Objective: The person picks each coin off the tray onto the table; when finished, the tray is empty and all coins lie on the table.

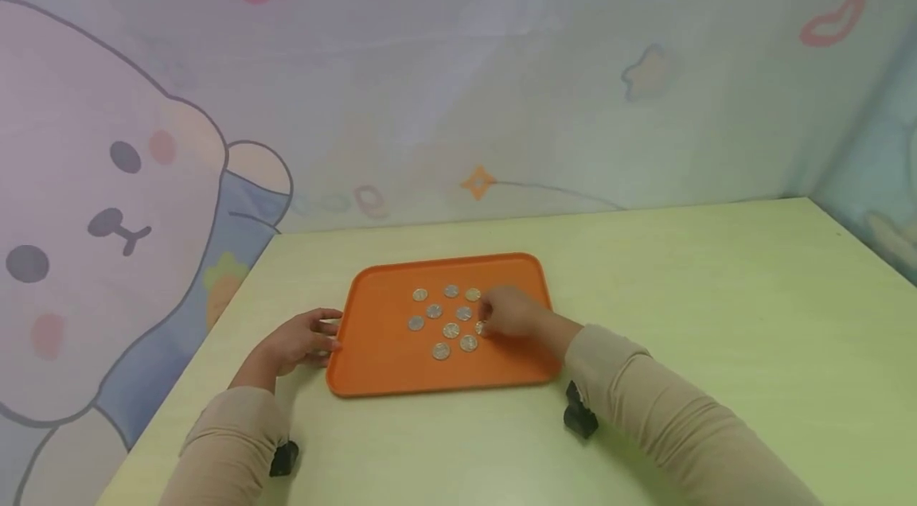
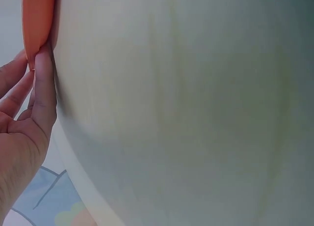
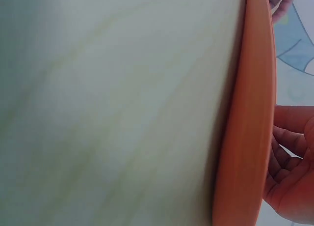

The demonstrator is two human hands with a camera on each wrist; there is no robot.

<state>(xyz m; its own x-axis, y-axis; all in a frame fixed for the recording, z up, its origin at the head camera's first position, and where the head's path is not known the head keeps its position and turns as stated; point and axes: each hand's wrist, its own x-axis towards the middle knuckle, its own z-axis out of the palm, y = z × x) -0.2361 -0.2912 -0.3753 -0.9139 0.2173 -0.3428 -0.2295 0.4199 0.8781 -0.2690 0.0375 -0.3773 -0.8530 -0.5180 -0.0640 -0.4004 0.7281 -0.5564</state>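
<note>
Coins (image 1: 450, 330), round, flat and silvery with faint pale-gold glints, lie spaced apart in a loose cluster near the middle of a shallow orange tray (image 1: 380, 307) with rounded corners and raised rim. Bent fingers of the right hand (image 1: 517, 311) are at a partly covered coin (image 1: 481, 328); whether they pinch it, I cannot tell. The left hand (image 1: 301, 340), fingers spread, touches the tray's left edge.

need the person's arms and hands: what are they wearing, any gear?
Left hand and right hand: bare, no gloves. Left sleeve and right sleeve: long, plain beige, creased, with broad cuffs. A small black device shows beside each sleeve, probably a wrist camera. No cables visible.
</note>
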